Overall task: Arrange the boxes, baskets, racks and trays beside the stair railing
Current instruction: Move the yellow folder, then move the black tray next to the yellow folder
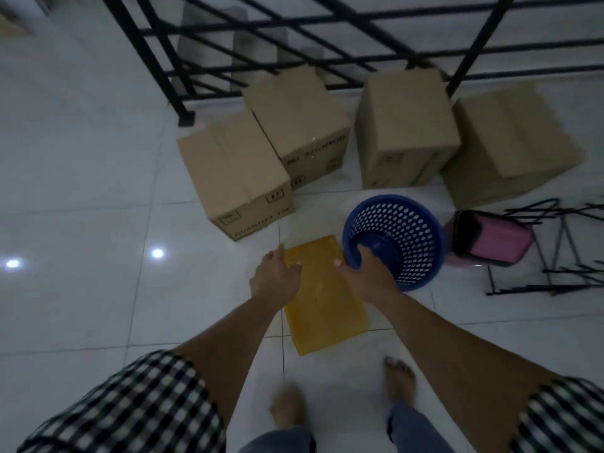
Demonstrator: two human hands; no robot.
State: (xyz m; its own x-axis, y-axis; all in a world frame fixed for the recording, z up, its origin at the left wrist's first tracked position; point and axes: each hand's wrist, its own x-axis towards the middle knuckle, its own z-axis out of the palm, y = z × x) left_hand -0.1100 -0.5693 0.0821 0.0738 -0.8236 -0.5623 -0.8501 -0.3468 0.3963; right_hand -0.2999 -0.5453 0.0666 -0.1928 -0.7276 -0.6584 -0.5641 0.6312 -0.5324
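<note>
Head view, looking down at a white tiled floor (81, 158).

- Your left hand (276, 276) grips the tray (323, 308) on its left long edge, near the far end. The thumb lies on top and the fingers curl round the rim.
- Your right hand (366, 276) is at the tray's right edge opposite, with the thumb pressed on top. The other fingers are lost against the basket (402, 237) behind them, but the hold reads as a pinch on the tray.
- The tray is yellow and flat. Its long axis runs away from you, just ahead of your bare feet. Cannot tell if it is lifted or lying on the tiles.
- The basket is blue and perforated, tipped with its mouth toward you. It sits just right of the tray's far corner.
- A pink bin (490, 243) lies on its side just right of the basket.
- A black wire rack (555, 253) lies tipped beside the bin at the right edge of view.
- Four cardboard cartons stand along the railing (294, 44):
  - The left box (235, 171) touches the second box (297, 119).
  - A gap of floor separates those two from the others.
  - The third box (405, 125) sits close against the right box (510, 142).
- All four are closed, and each is skewed at its own angle.
- Checked sleeves show on both your arms.
</note>
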